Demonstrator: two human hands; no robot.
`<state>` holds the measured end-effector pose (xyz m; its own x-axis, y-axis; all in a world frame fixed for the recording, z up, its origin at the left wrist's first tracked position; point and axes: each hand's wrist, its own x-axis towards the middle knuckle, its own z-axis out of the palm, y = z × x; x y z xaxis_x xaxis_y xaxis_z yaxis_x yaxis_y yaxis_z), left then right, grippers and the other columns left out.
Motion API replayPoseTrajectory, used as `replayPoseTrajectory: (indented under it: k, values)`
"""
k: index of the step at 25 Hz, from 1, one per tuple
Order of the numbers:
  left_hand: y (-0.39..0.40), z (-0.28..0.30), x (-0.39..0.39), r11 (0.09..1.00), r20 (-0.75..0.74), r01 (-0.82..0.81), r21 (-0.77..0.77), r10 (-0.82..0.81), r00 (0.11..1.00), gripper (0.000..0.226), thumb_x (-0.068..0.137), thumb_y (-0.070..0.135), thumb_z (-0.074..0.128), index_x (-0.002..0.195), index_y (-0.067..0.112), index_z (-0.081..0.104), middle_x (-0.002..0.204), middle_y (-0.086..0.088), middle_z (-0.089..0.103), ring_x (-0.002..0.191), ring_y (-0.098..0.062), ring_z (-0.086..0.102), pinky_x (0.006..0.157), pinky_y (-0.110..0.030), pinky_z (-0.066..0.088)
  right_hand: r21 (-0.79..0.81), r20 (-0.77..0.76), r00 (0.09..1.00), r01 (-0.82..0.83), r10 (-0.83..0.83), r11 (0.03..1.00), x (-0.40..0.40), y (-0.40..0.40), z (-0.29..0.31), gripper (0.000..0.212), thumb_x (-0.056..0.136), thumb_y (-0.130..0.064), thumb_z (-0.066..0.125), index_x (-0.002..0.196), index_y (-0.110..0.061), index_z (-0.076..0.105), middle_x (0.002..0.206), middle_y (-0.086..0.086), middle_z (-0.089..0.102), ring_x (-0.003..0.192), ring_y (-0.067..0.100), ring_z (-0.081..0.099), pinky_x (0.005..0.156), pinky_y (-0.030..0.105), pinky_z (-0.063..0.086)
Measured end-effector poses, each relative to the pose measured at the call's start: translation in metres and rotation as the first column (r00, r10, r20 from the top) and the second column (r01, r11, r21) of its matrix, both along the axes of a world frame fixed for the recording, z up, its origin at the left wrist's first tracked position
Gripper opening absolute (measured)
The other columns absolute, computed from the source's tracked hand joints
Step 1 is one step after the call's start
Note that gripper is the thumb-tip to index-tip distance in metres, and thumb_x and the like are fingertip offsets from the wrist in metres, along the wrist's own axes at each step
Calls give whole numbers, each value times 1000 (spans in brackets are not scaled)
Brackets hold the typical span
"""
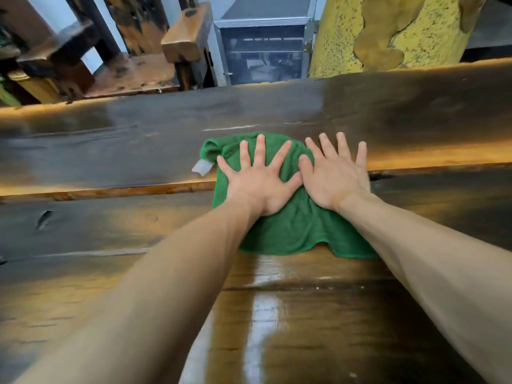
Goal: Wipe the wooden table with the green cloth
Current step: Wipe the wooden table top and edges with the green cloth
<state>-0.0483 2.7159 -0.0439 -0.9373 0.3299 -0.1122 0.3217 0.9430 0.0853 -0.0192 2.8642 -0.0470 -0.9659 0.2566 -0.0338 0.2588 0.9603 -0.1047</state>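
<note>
The left hand (259,180) lies flat with fingers spread wide, palm pressing down on the green cloth (293,228). The right hand (336,178), equally flat and splayed, sits just beside it at 3 o'clock, thumbs touching, its palm on the cloth and its fingertips reaching onto bare wood. The cloth is spread across the seam between two dark glossy planks of the surface (110,151), a white tag (202,167) sticking out at 9 o'clock. At 1 o'clock beyond the far edge stands a yellow pillar (346,34).
</note>
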Motion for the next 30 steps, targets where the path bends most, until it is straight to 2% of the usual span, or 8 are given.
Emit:
replayPoseTrajectory:
  k: [8, 18, 20, 22, 24, 26, 28, 30]
  values:
    - [36, 3, -105, 996, 18, -81, 26, 81, 997, 75, 86, 87, 13, 153, 58, -2, 168, 4, -16, 153, -33, -18, 107, -78, -13, 96, -31, 999, 30, -27, 995, -114, 33, 1, 62, 100, -52, 7, 159, -35, 9, 167, -3, -7, 150, 28, -20, 114, 64, -15]
    - [71, 1, -246, 995, -40, -98, 26, 99, 994, 81, 82, 90, 16, 154, 55, 5, 169, 5, -6, 155, -33, -6, 113, -74, -6, 67, -90, 996, 16, -10, 998, -260, 72, -2, 62, 98, -54, 12, 157, -37, 15, 168, 2, 6, 153, 31, -8, 115, 68, -4]
    - [75, -8, -277, 999, -48, -39, -21, 38, 998, 99, 64, 102, 5, 152, 59, 10, 170, 3, -1, 154, -38, 0, 114, -73, -3, 84, -116, 993, 12, -2, 996, -278, 79, -4, 62, 97, -53, 14, 156, -36, 21, 166, 4, 13, 153, 32, 0, 115, 69, 0]
    - [80, -17, -294, 995, -62, 76, -67, -80, 995, 116, 48, 108, -1, 152, 58, 16, 170, -1, 8, 153, -41, 9, 117, -67, 6, 96, -215, 977, 21, 1, 995, -290, 85, -12, 60, 96, -54, 22, 148, -30, 37, 158, 10, 32, 147, 34, 23, 113, 64, 15]
    - [82, -10, -295, 995, -86, 89, -47, -93, 992, 97, 72, 94, 11, 156, 47, 17, 168, -6, 13, 151, -41, 15, 120, -59, 13, 33, -340, 940, 13, -1, 999, -297, 84, -15, 51, 94, -59, 31, 118, -22, 55, 129, 14, 56, 124, 36, 49, 100, 50, 35]
    - [79, 2, -288, 1000, -76, -6, 19, 8, 997, 91, 78, 86, 17, 158, 42, 11, 168, -9, 13, 151, -40, 16, 120, -60, 13, -8, -385, 922, -39, 33, 999, -295, 81, -12, 45, 94, -62, 32, 102, -21, 49, 107, 15, 52, 107, 33, 53, 96, 45, 39]
    - [79, 1, -274, 995, -79, -96, 33, 98, 992, 87, 81, 87, 19, 157, 48, 5, 170, -5, 4, 154, -37, 8, 119, -65, 4, 117, -438, 895, -40, 87, 992, -283, 81, -10, 50, 95, -54, 37, 123, -15, 50, 125, 19, 50, 121, 34, 46, 109, 49, 30]
    - [81, -1, -259, 991, -36, -126, 39, 128, 991, 78, 89, 82, 19, 156, 50, -1, 170, -1, -4, 155, -35, -1, 118, -67, -3, 168, -376, 920, -55, 116, 984, -264, 81, -5, 66, 99, -52, 34, 154, -16, 28, 161, 10, 25, 149, 33, 17, 119, 53, 9]
